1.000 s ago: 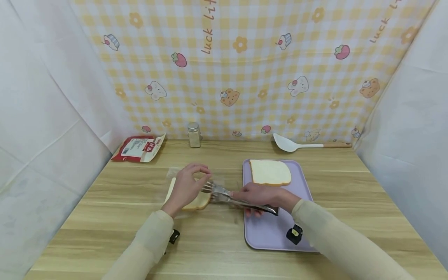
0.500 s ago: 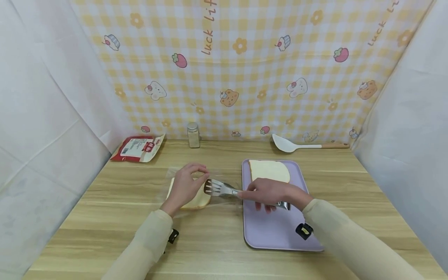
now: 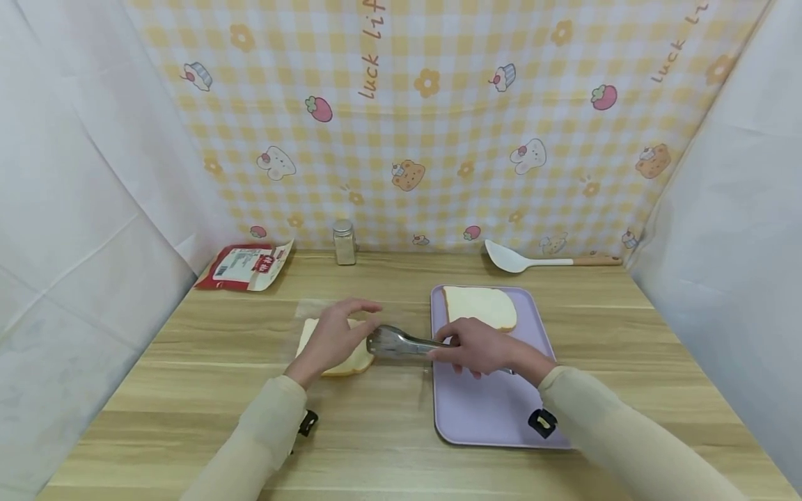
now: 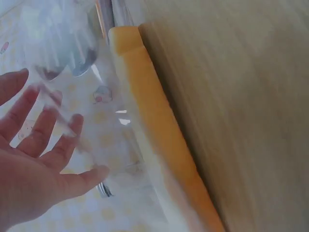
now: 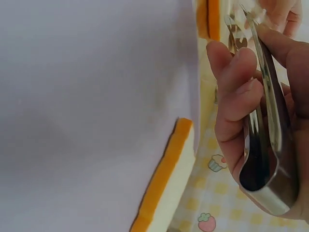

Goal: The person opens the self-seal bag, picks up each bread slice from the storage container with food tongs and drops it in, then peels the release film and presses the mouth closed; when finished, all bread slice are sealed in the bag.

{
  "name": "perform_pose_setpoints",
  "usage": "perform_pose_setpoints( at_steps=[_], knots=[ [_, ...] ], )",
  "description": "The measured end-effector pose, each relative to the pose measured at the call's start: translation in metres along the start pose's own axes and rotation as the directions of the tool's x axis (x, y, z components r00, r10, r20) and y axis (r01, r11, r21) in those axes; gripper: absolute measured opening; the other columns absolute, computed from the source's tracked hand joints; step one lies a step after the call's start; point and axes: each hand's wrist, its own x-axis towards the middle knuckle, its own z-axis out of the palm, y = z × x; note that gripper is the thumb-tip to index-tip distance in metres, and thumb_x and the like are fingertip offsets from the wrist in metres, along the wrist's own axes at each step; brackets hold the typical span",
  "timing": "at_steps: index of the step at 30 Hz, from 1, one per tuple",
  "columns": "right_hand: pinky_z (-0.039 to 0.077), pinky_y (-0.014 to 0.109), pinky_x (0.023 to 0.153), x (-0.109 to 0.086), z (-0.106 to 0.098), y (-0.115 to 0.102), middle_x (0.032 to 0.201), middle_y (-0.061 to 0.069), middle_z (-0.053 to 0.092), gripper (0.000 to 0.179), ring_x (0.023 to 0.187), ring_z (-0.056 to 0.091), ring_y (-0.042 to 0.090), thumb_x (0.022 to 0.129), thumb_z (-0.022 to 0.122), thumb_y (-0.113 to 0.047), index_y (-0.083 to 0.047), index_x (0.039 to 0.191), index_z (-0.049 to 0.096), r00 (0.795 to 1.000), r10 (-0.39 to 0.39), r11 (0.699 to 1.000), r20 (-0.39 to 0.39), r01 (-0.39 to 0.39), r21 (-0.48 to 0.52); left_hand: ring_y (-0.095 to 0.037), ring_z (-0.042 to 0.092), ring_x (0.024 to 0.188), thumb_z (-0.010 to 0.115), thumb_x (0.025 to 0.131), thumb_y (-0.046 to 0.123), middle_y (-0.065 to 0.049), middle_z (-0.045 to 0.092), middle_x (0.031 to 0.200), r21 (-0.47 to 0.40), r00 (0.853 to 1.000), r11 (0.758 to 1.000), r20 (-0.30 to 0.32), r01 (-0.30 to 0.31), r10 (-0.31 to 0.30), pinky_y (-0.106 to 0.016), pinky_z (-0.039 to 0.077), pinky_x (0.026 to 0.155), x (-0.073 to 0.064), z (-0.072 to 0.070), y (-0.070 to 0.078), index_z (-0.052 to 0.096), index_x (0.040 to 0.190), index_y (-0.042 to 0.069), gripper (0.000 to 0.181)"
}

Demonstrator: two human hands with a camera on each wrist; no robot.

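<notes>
My left hand (image 3: pixel 335 341) hovers over a slice of bread (image 3: pixel 347 358) on the table, with clear plastic film (image 3: pixel 401 379) around it. Its fingers are spread and fairly straight in the left wrist view, and an edge of the film crosses in front of the fingertips. My right hand (image 3: pixel 479 346) grips metal serving tongs (image 3: pixel 413 343) around their arms. The slotted heads of the tongs are at the slice's right edge, close to my left thumb. Whether they touch the bread is hard to tell. In the left wrist view the tong heads (image 4: pixel 72 53) appear blurred behind the film.
A lilac tray (image 3: pixel 482 410) lies under my right hand, with a second bread slice (image 3: pixel 479 308) at its far end. Behind stand a spice jar (image 3: pixel 344 243), a red and white packet (image 3: pixel 244 266) and a white spatula (image 3: pixel 520 259) with a wooden handle.
The tongs have turned over in my right hand, and their heads, spread apart a second ago, now look closer together. My left thumb and forefinger have moved slightly apart.
</notes>
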Motion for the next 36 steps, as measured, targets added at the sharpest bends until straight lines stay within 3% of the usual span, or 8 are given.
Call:
perform_pose_setpoints(
  at_steps=[6,15,19,28,36],
  knots=[
    [0.038,0.026,0.043,0.008,0.007,0.002,0.063,0.008,0.064,0.029,0.038,0.045,0.01,0.102,0.07,-0.039,-0.015,0.087,0.065,0.999,-0.034,0.999,-0.004,0.034,-0.001,-0.037,0.053,0.145,0.073,0.101,0.03,-0.01,0.064,0.148,0.023,0.999,0.999,0.044,-0.033,0.032,-0.061,0.043,0.118,-0.005,-0.016,-0.013,0.064,0.145,0.014,0.048],
    [0.041,0.028,0.043,0.008,0.009,0.001,0.065,0.011,0.066,0.029,0.038,0.048,0.011,0.105,0.067,-0.038,-0.012,0.092,0.067,0.996,-0.087,0.996,-0.023,0.087,-0.017,-0.048,0.043,0.147,0.07,0.101,0.018,-0.023,0.051,0.156,0.052,0.986,0.998,0.16,-0.048,0.039,-0.069,0.037,0.118,-0.014,-0.04,-0.034,0.065,0.14,0.0,0.043],
    [0.041,0.028,0.043,0.009,0.01,0.001,0.064,0.01,0.065,0.032,0.039,0.048,0.01,0.105,0.067,-0.038,-0.007,0.096,0.069,0.994,-0.102,0.995,-0.025,0.102,-0.012,-0.047,0.044,0.147,0.068,0.1,0.012,-0.021,0.054,0.154,0.072,0.989,0.997,0.147,-0.034,0.023,-0.067,0.037,0.119,-0.014,-0.041,-0.036,0.071,0.131,0.002,0.033],
    [0.043,0.028,0.045,0.007,0.009,0.0,0.067,0.011,0.065,0.027,0.04,0.048,0.011,0.105,0.067,-0.039,-0.014,0.094,0.068,0.996,-0.079,0.997,-0.034,0.078,-0.019,-0.048,0.049,0.143,0.069,0.102,0.012,-0.021,0.061,0.147,0.147,0.997,0.988,0.066,-0.048,0.039,-0.067,0.04,0.116,-0.011,-0.041,-0.036,0.079,0.116,0.005,0.018],
    [0.043,0.029,0.044,-0.013,0.001,0.021,0.068,0.006,0.064,0.027,0.043,0.048,0.012,0.105,0.065,-0.044,-0.017,0.106,0.071,1.0,0.0,1.0,-0.025,0.0,-0.013,-0.047,0.049,0.143,0.066,0.104,0.012,-0.019,0.063,0.146,0.132,1.0,0.991,0.025,-0.014,0.011,-0.067,0.039,0.117,-0.013,-0.042,-0.039,0.078,0.119,0.004,0.021]
  ],
)
